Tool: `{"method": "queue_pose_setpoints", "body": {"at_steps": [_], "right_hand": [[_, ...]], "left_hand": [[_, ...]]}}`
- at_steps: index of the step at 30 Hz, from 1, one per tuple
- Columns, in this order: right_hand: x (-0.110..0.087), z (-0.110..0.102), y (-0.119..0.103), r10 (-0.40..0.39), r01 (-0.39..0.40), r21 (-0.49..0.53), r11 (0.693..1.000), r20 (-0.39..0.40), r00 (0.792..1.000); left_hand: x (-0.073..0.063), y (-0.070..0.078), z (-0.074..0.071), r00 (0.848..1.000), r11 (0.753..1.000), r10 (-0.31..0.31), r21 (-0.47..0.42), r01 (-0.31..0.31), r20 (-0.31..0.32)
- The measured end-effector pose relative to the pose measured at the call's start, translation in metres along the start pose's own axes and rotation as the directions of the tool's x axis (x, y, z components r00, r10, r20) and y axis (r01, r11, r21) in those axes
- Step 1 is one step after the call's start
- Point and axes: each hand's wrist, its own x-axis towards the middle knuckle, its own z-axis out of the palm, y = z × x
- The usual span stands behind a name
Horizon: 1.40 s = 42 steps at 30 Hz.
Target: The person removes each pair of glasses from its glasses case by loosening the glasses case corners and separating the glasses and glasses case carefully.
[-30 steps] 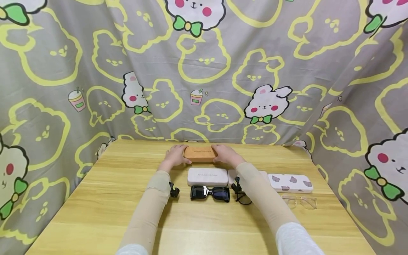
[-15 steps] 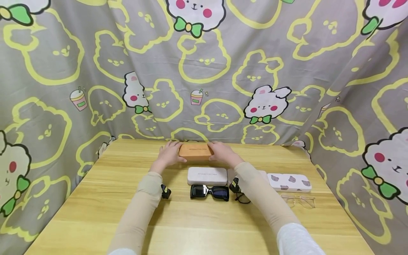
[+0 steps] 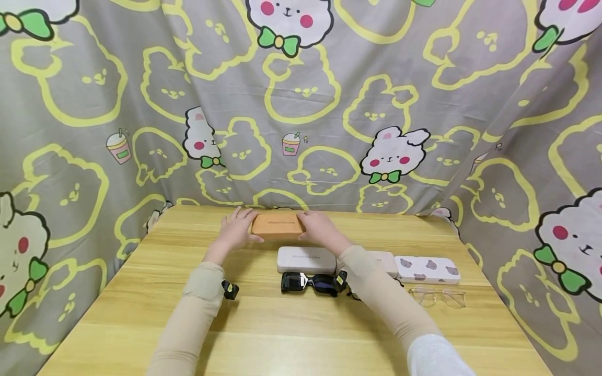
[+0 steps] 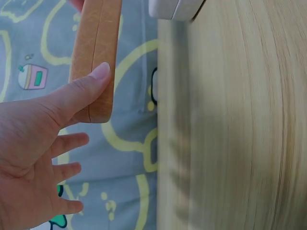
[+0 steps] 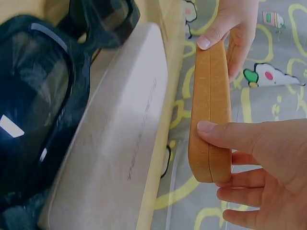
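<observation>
An orange-brown glasses case (image 3: 278,225), closed, is held lengthwise between both hands near the far side of the table. My left hand (image 3: 235,231) pinches its left end, thumb on the near side; in the left wrist view the other fingers of that hand spread below the case (image 4: 98,43). The right end is gripped by my right hand (image 3: 321,230), whose thumb lies over the seam side in the right wrist view. Just nearer than the case lies a white glasses case (image 3: 307,258) with small lettering. Black sunglasses (image 3: 293,282) sit in front of that one.
To the right are a pale case (image 3: 383,262), partly behind my right arm, and a white case with bear prints (image 3: 428,269). Clear-framed glasses (image 3: 437,296) lie before them. Dark-framed glasses (image 3: 354,296) are mostly hidden by the arm. A patterned curtain (image 3: 301,104) hangs behind the table.
Both hands have carried the orange-brown case leftward along the far side of the table. The right forearm now overlaps the right end of the sunglasses. The other cases and glasses stay put.
</observation>
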Motion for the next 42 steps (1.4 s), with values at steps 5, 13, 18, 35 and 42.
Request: {"method": "queue_pose_setpoints", "body": {"at_steps": [5,13,18,35,42], "right_hand": [[-0.002,-0.002,-0.013,0.013,-0.013,0.001,1.0,0.006,1.0],[-0.005,0.0,-0.033,-0.006,0.006,0.016,1.0,-0.016,1.0],[-0.008,0.005,-0.046,-0.033,0.034,0.008,0.999,-0.035,0.999],[-0.008,0.018,-0.077,-0.012,0.012,-0.017,1.0,0.0,1.0],[-0.006,0.024,-0.084,-0.008,0.009,-0.019,1.0,0.013,1.0]], "left_hand": [[-0.011,-0.005,-0.008,1.0,1.0,0.002,-0.01,-0.002,0.003],[-0.03,-0.019,-0.016,1.0,0.998,0.006,-0.066,-0.005,0.016],[-0.04,-0.034,-0.015,1.0,0.996,0.005,-0.089,-0.003,0.021],[-0.066,-0.053,-0.022,0.995,0.986,-0.048,-0.157,0.061,0.083],[-0.071,-0.059,-0.021,0.994,0.985,-0.053,-0.157,0.068,0.097]]}}
